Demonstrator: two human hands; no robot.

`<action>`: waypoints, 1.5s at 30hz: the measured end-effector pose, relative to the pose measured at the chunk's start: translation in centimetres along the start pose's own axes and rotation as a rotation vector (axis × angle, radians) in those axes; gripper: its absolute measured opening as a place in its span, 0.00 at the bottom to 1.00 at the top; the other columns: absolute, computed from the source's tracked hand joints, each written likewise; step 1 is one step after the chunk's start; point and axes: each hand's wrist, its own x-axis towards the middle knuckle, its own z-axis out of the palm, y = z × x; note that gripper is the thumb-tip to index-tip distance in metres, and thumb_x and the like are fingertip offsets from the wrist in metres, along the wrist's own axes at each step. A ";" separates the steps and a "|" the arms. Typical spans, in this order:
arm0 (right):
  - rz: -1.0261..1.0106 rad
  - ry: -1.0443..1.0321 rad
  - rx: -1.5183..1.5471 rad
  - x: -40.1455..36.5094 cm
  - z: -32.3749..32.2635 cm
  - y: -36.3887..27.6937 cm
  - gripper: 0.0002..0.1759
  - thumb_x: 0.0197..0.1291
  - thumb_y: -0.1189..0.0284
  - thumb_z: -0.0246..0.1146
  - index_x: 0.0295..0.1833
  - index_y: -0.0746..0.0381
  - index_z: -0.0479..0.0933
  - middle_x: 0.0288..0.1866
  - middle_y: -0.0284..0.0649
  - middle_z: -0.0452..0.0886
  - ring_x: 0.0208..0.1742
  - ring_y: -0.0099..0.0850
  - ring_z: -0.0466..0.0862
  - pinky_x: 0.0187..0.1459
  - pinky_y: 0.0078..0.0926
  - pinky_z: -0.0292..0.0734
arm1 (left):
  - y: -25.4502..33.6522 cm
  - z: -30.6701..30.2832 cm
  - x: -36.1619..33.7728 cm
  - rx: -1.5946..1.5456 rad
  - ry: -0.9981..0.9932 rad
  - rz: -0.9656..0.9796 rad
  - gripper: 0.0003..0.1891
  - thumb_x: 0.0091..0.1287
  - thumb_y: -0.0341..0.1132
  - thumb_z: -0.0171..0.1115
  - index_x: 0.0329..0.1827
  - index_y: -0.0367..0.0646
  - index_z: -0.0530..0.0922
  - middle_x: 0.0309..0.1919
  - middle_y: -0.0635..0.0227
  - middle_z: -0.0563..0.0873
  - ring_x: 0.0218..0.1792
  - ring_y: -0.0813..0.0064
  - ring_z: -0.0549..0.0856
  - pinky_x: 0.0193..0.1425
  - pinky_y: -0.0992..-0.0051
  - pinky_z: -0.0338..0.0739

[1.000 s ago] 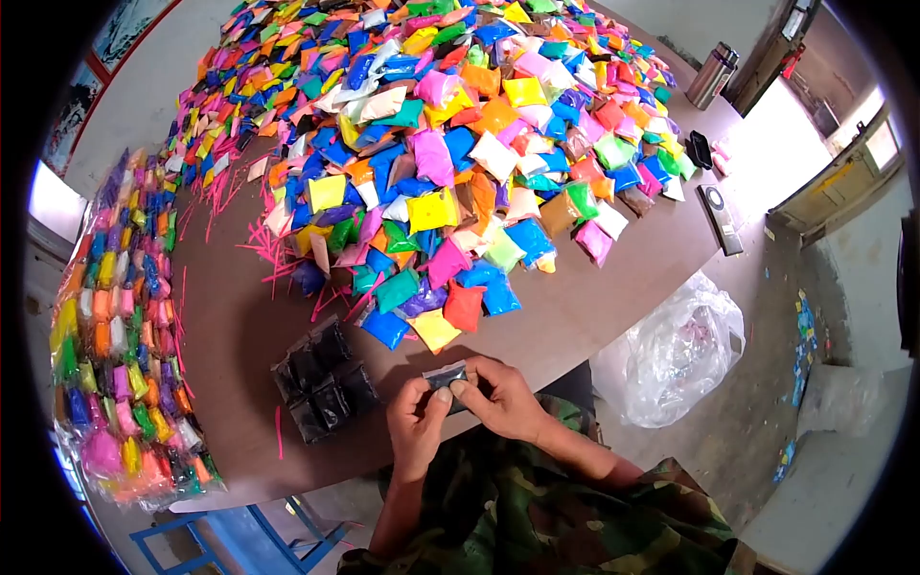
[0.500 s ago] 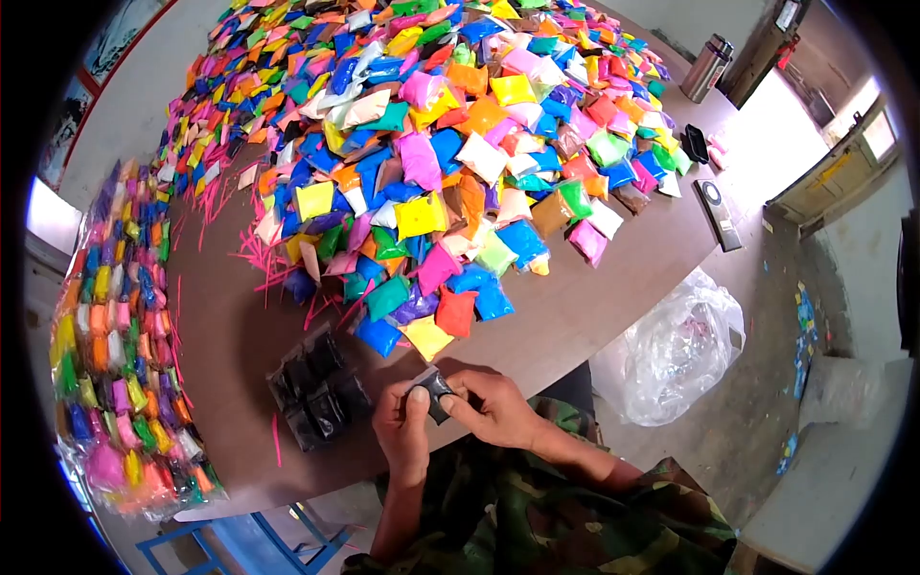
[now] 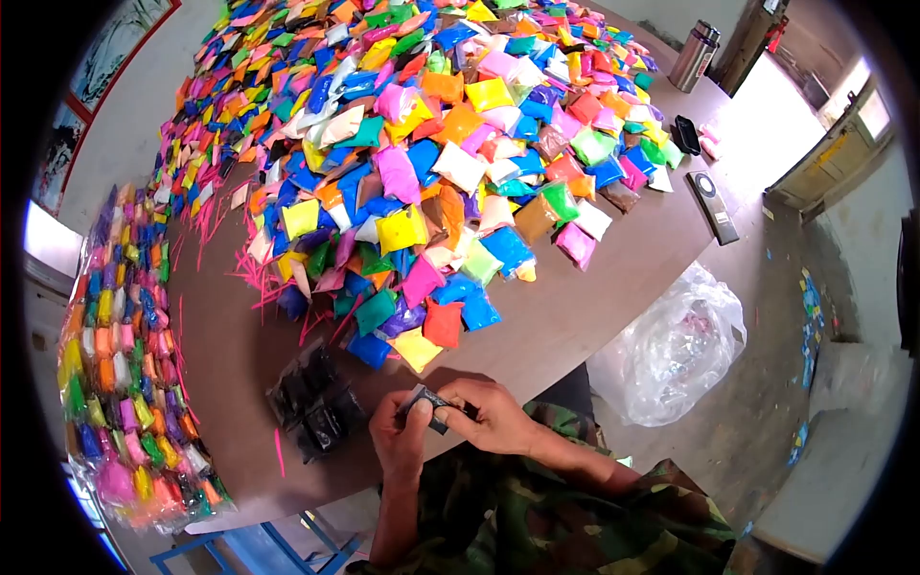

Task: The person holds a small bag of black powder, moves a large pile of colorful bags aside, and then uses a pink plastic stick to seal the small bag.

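A small black packet (image 3: 430, 400) is held between my two hands near the table's front edge. My left hand (image 3: 401, 433) pinches its left side, with the thumb on top. The fingers of my right hand (image 3: 487, 414) close on its right side. To the left of my hands, several black packets (image 3: 331, 424) lie together on the brown table (image 3: 230, 374). Beyond my hands rises a large heap of colourful packets, with a yellow packet (image 3: 417, 350) and a red packet (image 3: 443, 324) at its near edge.
Clear bags of colourful packets (image 3: 125, 364) line the left edge. Pink strips (image 3: 279, 450) lie on the table. A metal flask (image 3: 695, 57), a black tray (image 3: 687, 136) and a grey device (image 3: 712, 208) stand or lie at the right. A clear plastic bag (image 3: 676, 355) is beyond the right edge.
The camera view has shifted slightly. Both hands still hold the black packet, which is tilted a little differently between the fingers.
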 end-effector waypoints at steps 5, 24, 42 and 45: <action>-0.055 -0.014 0.036 0.0 0.1 0.7 0.07 0.69 0.73 0.68 0.47 0.65 0.80 0.33 0.39 0.78 0.33 0.31 0.77 0.35 0.31 0.73 | 0.8 0.2 0.3 0.022 -0.042 -0.068 0.05 0.70 0.28 0.68 0.44 0.36 0.83 0.35 0.78 0.83 0.37 0.88 0.78 0.46 0.81 0.73; 0.161 -0.001 0.181 -0.3 0.5 0.1 0.10 0.76 0.70 0.65 0.53 0.66 0.82 0.36 0.31 0.80 0.35 0.18 0.75 0.36 0.22 0.73 | 0.6 -0.4 0.3 -0.016 -0.077 -0.047 0.07 0.71 0.31 0.67 0.45 0.37 0.83 0.37 0.77 0.85 0.39 0.88 0.79 0.45 0.81 0.74; 0.070 0.100 0.128 -0.3 1.5 1.0 0.11 0.77 0.73 0.63 0.56 0.68 0.80 0.39 0.31 0.83 0.38 0.17 0.78 0.37 0.20 0.75 | 0.4 -1.0 0.2 0.003 -0.200 -0.045 0.12 0.72 0.27 0.69 0.55 0.33 0.83 0.42 0.74 0.87 0.41 0.87 0.81 0.46 0.81 0.77; 0.131 0.123 0.177 -0.7 1.6 1.3 0.11 0.78 0.71 0.61 0.56 0.68 0.80 0.37 0.29 0.82 0.35 0.15 0.77 0.35 0.18 0.73 | 0.4 -0.5 0.2 -0.037 -0.210 0.000 0.17 0.72 0.27 0.68 0.62 0.34 0.82 0.44 0.74 0.87 0.43 0.87 0.82 0.48 0.82 0.78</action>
